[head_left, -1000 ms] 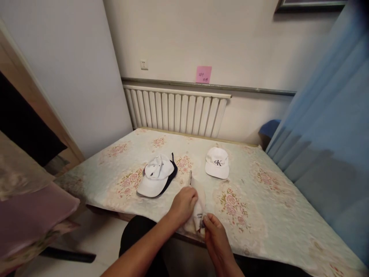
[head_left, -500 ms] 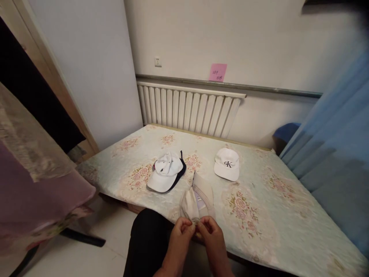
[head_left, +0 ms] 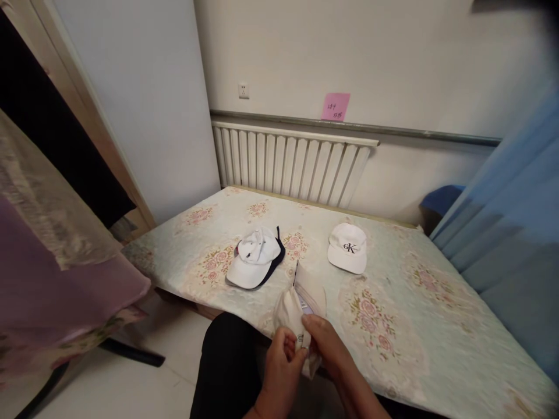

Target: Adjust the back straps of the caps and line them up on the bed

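Left fingers (head_left: 292,352): closed on the rear strap of the beige cap (head_left: 301,302), pinching from the left side of the small buckle.
Right fingers (head_left: 315,327): closed on the same strap from the right, thumb and forefinger touching the cap's back edge; the two hands meet at the buckle.
Doing it well: by my judgement, keep the strap flat between both pinches, hold one end steady and feed the other straight through the buckle, without twisting the crown.
Cap, place: at the fingers, its rear half hanging over the near edge of the bed (head_left: 419,326), the brim resting on the floral cover just beyond.
Cap, heading: brim points away from the fingers toward the radiator (head_left: 292,166); the long axis runs from the strap out to the brim, tipped a little right.
Beyond, left: a white cap (head_left: 252,262) lying on a dark one.
Beyond, right: a logo cap (head_left: 348,247), well apart.
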The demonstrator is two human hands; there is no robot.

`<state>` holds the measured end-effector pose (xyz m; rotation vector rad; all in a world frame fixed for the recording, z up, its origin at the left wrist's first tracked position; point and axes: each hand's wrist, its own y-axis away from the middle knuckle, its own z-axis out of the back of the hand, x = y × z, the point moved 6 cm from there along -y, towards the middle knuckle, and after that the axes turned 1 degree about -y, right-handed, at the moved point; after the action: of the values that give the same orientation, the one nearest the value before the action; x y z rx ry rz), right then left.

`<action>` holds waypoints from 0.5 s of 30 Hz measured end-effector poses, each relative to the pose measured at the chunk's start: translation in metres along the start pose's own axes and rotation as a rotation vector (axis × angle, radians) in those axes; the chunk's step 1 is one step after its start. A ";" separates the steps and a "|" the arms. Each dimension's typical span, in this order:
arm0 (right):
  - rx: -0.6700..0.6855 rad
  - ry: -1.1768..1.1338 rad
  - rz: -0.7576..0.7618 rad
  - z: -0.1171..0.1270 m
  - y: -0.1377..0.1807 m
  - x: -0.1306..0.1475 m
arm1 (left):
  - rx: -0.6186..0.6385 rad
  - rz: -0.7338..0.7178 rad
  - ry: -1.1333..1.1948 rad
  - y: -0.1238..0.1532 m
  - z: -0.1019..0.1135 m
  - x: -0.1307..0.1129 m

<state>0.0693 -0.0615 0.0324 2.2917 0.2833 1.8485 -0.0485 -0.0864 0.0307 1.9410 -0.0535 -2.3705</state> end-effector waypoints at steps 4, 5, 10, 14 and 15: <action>0.081 -0.115 -0.094 -0.009 -0.012 -0.007 | 0.032 -0.059 -0.054 0.004 -0.002 -0.003; 0.072 -0.136 -0.089 -0.012 -0.013 -0.008 | 0.027 -0.077 -0.074 0.004 -0.001 -0.003; -0.038 -0.190 -0.025 -0.020 -0.012 0.000 | -0.027 -0.146 -0.198 0.000 0.006 -0.015; -0.128 -0.173 0.069 -0.014 -0.008 0.022 | -0.028 -0.286 -0.304 -0.006 0.003 -0.041; -0.155 -0.156 0.113 -0.011 -0.006 0.030 | -0.030 -0.331 -0.337 -0.007 0.001 -0.049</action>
<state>0.0648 -0.0474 0.0616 2.3701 -0.0113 1.6625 -0.0397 -0.0750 0.0786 1.6208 0.3047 -2.8658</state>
